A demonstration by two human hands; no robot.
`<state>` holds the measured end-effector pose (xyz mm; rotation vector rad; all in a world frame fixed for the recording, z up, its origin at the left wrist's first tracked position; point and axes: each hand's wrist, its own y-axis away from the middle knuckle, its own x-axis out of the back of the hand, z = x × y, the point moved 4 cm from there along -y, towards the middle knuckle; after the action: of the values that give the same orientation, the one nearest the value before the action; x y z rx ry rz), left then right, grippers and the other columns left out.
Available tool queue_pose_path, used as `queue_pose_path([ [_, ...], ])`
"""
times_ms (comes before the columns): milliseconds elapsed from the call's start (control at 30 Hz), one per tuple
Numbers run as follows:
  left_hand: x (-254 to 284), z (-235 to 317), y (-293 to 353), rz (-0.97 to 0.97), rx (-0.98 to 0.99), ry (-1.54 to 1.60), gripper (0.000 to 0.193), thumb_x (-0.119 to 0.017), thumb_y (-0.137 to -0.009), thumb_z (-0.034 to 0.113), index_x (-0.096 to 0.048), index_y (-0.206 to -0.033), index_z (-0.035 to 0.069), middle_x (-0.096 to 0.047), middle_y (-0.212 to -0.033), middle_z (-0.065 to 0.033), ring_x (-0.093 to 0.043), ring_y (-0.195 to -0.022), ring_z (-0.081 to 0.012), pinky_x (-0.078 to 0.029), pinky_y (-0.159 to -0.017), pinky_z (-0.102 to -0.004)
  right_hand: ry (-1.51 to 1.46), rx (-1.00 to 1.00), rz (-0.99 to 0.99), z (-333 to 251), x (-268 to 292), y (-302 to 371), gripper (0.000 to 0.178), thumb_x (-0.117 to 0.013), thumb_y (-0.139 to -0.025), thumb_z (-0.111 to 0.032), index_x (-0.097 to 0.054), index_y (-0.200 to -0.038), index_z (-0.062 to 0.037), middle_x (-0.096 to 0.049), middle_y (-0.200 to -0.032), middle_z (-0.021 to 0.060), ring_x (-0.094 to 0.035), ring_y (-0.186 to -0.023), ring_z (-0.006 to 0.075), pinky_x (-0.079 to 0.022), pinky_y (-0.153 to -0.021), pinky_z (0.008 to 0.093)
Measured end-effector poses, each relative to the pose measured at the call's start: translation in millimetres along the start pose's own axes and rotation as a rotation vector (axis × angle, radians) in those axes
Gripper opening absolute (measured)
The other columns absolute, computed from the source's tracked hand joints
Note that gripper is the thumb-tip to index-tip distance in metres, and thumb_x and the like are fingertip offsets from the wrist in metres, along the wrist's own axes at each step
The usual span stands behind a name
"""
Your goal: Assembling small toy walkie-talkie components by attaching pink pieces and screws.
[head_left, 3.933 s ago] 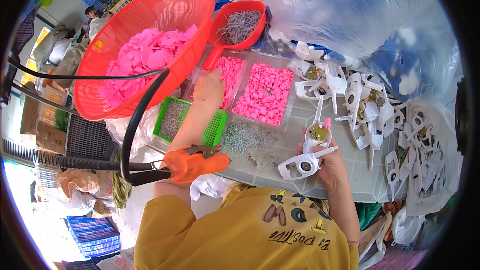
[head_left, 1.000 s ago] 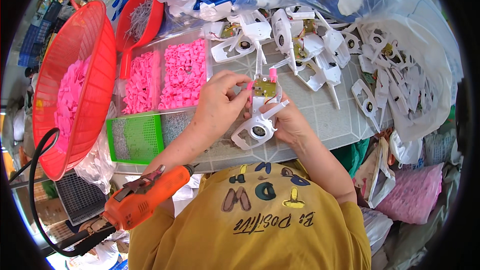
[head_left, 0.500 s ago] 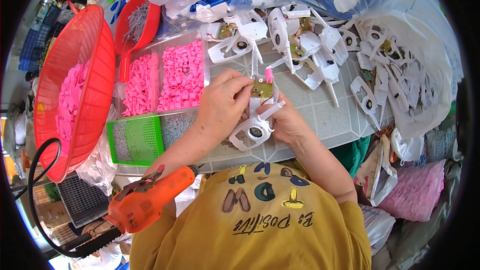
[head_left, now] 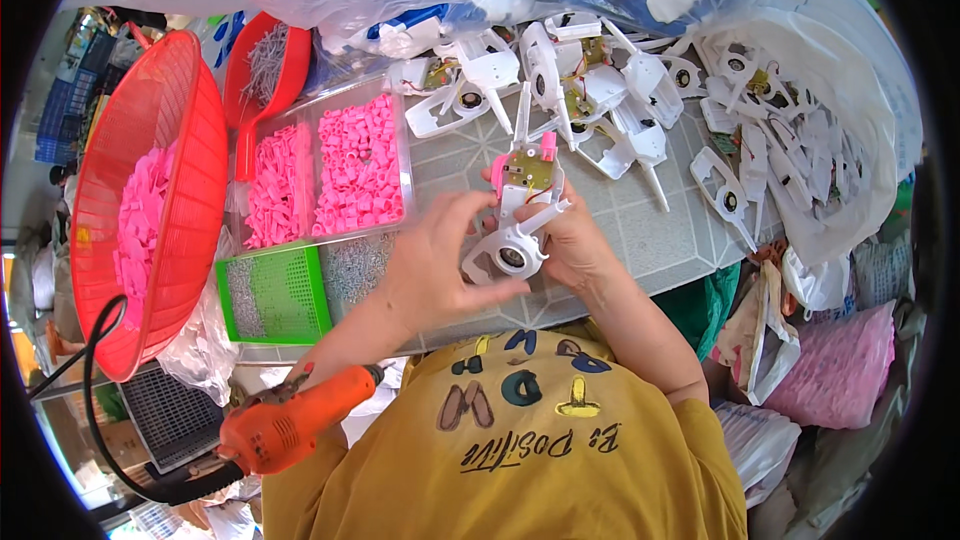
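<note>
A white plastic housing (head_left: 509,215) with a green circuit board (head_left: 527,170) and a round black speaker (head_left: 512,256) is gripped by my right hand (head_left: 575,240), whose fingers wrap its right side and back. A small pink cap (head_left: 548,146) sits at the board's right edge. On the board's left edge a flat pink piece (head_left: 498,174) shows. My left hand (head_left: 430,255) is beside the housing's left side, fingers apart and thumb stretched below the speaker. Whether its fingertips touch the housing is hard to tell.
Trays of pink parts (head_left: 360,165) stand left, behind a green basket (head_left: 275,295) of small metal pieces. A red scoop (head_left: 290,75) holds screws. Similar white housings (head_left: 600,90) are piled at the back, more in a white bag (head_left: 850,180). An orange power screwdriver (head_left: 290,425) hangs lower left.
My left hand has let go of the board's left edge, drawn down and spread its fingers. A pink piece now shows there. My right hand keeps its hold on the housing.
</note>
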<state>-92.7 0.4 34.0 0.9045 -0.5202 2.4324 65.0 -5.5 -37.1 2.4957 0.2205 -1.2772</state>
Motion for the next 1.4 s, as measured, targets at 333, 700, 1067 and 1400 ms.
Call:
queue_pose_path([
  [333, -28, -16, 14, 0.002, 0.268, 0.49, 0.073, -0.081, -0.079, 0.01, -0.041, -0.139, 0.0, -0.054, -0.126, -0.0138, -0.063, -0.108, -0.0225, -0.056, -0.088, -0.0356, 0.023, 0.2, 0.164, -10, 0, 2, 0.067, -0.06, -0.083, 0.009, -0.038, -0.143, -0.011, -0.061, -0.128, 0.01, -0.065, -0.111, 0.0212, -0.054, -0.097, 0.0411],
  [700, -26, -21, 9, 0.035, 0.368, 0.8, 0.072, -0.078, -0.083, 0.008, -0.041, -0.144, -0.002, -0.052, -0.13, -0.0132, -0.061, -0.11, -0.0211, -0.057, -0.09, -0.0355, 0.047, 0.104, 0.173, -12, -9, 9, 0.068, -0.061, -0.092, -0.004, -0.027, -0.15, -0.0111, -0.059, -0.126, 0.0094, -0.062, -0.113, 0.02, -0.052, -0.096, 0.0376],
  [1067, -27, -33, 2, 0.063, 0.468, 0.997, 0.066, -0.074, -0.087, 0.011, -0.043, -0.144, -0.001, -0.054, -0.133, -0.0112, -0.059, -0.116, -0.0215, -0.049, -0.1, -0.0358, 0.311, 0.153, 0.222, -11, -14, 14, 0.061, -0.061, -0.095, -0.01, -0.03, -0.148, -0.0081, -0.059, -0.124, 0.009, -0.059, -0.112, 0.0172, -0.049, -0.095, 0.0328],
  [1400, -32, -39, 3, 0.056, 0.51, 1.137, 0.065, -0.073, -0.087, 0.012, -0.045, -0.145, 0.0, -0.055, -0.138, -0.0095, -0.058, -0.12, -0.0209, -0.046, -0.104, -0.0359, 0.696, 0.215, 0.288, -12, -22, 7, 0.054, -0.062, -0.093, -0.016, -0.038, -0.139, -0.0022, -0.064, -0.112, 0.0184, -0.066, -0.095, 0.0219, -0.053, -0.082, 0.0359],
])
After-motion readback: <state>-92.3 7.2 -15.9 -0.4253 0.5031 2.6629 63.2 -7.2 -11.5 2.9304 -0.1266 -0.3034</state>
